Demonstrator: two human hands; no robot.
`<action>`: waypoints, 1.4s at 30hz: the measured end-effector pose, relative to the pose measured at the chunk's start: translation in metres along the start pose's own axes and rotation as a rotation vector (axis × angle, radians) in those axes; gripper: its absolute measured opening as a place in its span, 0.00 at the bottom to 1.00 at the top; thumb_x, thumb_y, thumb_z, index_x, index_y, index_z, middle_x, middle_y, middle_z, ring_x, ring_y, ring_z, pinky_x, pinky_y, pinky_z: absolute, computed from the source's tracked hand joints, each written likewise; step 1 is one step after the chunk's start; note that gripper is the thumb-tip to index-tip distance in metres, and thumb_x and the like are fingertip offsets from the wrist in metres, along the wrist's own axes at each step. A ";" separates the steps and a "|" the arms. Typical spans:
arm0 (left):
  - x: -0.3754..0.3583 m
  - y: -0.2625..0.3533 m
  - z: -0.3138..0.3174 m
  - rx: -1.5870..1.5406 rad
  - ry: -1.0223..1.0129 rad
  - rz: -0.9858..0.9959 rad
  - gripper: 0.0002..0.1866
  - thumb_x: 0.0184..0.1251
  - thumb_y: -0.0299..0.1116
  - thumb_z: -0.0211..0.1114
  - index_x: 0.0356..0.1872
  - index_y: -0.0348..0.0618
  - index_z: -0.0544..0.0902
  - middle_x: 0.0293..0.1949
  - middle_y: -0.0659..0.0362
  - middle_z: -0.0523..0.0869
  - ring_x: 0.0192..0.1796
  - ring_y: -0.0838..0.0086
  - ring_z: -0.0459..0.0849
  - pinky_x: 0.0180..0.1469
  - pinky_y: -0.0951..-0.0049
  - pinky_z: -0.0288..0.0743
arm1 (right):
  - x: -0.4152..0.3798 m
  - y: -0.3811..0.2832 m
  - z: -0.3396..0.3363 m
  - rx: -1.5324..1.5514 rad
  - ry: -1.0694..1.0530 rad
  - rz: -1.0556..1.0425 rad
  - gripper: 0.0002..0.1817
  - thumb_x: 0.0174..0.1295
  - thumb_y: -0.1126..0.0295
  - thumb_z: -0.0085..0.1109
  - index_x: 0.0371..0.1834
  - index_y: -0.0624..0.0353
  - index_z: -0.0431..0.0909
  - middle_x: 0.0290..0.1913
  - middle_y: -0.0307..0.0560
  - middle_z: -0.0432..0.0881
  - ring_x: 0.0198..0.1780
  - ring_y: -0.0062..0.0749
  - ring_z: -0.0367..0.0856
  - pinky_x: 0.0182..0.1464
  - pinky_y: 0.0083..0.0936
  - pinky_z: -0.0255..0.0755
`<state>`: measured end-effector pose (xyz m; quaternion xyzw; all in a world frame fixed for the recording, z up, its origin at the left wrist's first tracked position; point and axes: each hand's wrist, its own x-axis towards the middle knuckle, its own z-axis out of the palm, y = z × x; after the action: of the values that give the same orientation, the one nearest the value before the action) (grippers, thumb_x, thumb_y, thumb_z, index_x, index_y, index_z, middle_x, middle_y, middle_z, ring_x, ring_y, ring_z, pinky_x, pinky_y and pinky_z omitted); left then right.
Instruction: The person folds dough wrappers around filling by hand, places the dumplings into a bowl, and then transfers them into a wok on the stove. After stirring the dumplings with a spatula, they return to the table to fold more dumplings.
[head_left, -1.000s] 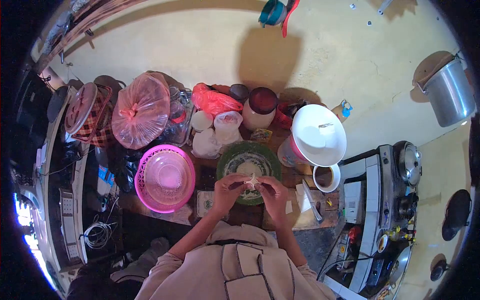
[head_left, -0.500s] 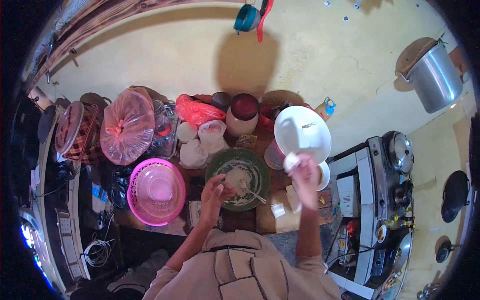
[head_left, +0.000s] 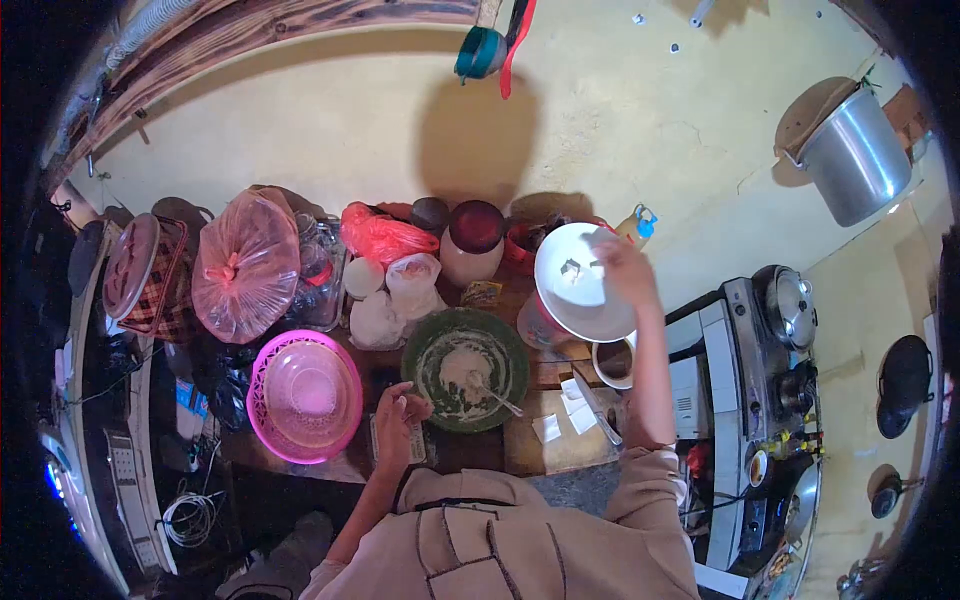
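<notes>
My right hand [head_left: 628, 272] is over the right rim of a white bowl [head_left: 601, 322]; its fingers are blurred. Inside that bowl are small pale pieces [head_left: 571, 270]. My left hand [head_left: 402, 410] is beside the left rim of a green basin [head_left: 416, 345], fingers apart and slightly bent, holding nothing. White batter or paste [head_left: 462, 370] is in the basin, and a spoon [head_left: 503, 402] leans on its right rim. A wooden cutting board [head_left: 560, 456] to the right carries white blocks [head_left: 546, 428] and a knife [head_left: 597, 408].
A pink basket [head_left: 262, 415] is on the left. Behind are a pink-wrapped bundle [head_left: 245, 270], white bags [head_left: 378, 322] and a red-lidded jar [head_left: 472, 255]. A cup of dark liquid [head_left: 612, 362] is near my right forearm. A stove [head_left: 752, 340] is farther right.
My right hand has moved up and away from me, from the white bowl's near edge to its right rim. The white piece it held no longer shows in it; pale pieces now show in the bowl.
</notes>
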<state>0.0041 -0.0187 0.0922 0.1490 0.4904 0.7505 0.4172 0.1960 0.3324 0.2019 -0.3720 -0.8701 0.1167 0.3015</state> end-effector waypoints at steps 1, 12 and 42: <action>-0.001 0.000 -0.001 -0.002 -0.003 0.012 0.14 0.67 0.38 0.45 0.47 0.42 0.68 0.31 0.60 0.76 0.34 0.74 0.78 0.39 0.74 0.72 | 0.007 -0.039 -0.034 -0.031 -0.072 0.163 0.08 0.54 0.69 0.47 0.31 0.53 0.79 0.28 0.50 0.78 0.32 0.45 0.76 0.37 0.37 0.69; -0.004 -0.011 -0.007 0.080 0.005 -0.098 0.12 0.64 0.35 0.48 0.45 0.41 0.71 0.31 0.61 0.76 0.32 0.77 0.77 0.38 0.74 0.73 | 0.001 -0.010 -0.016 -0.720 -0.104 -0.362 0.08 0.44 0.72 0.53 0.31 0.53 0.75 0.41 0.42 0.71 0.45 0.36 0.67 0.49 0.35 0.60; 0.133 -0.009 0.192 0.792 -0.246 0.276 0.17 0.51 0.39 0.55 0.26 0.30 0.76 0.22 0.46 0.79 0.26 0.59 0.79 0.32 0.62 0.70 | 0.004 -0.035 -0.043 -0.616 -0.067 -0.222 0.15 0.47 0.74 0.48 0.40 0.50 0.74 0.36 0.41 0.75 0.41 0.32 0.72 0.39 0.33 0.63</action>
<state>0.0486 0.2029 0.1510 0.4502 0.6625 0.5298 0.2789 0.1995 0.3100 0.2528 -0.3445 -0.9092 -0.1735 0.1568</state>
